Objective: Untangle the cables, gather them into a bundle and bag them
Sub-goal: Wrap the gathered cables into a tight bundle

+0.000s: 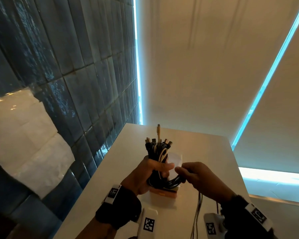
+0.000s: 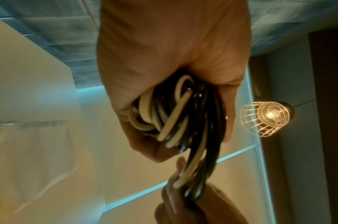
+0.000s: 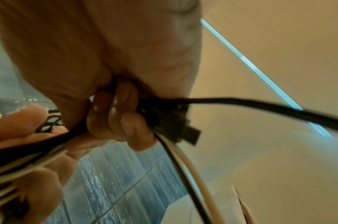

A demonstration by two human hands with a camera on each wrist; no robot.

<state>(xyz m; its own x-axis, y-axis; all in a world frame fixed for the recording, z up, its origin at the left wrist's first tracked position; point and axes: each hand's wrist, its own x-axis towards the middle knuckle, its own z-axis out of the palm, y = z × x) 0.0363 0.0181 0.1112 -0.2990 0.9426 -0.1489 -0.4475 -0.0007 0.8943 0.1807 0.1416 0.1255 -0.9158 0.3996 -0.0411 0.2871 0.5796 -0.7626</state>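
Note:
My left hand (image 1: pixel 152 173) grips an upright bundle of black and cream cables (image 1: pixel 158 152) above the white table (image 1: pixel 205 152); several plugs stick out of its top. The folded loops (image 2: pixel 176 115) fill the left palm in the left wrist view. Just to its right, my right hand (image 1: pixel 195 176) holds the loose strands (image 1: pixel 175 181) that run from the bundle's lower part. Its curled fingers (image 3: pixel 116 118) close on black cables with a plug (image 3: pixel 191 134), and thin tails (image 1: pixel 198 216) hang down from it. A clear plastic bag (image 1: pixel 175 159) lies on the table behind the bundle.
A small orange and white box (image 1: pixel 164 193) sits on the table under the hands. A dark tiled wall (image 1: pixel 76 83) with a taped plastic sheet (image 1: pixel 21 138) stands at left. Blinds with glowing gaps close off the back. A caged lamp (image 2: pixel 266 118) hangs overhead.

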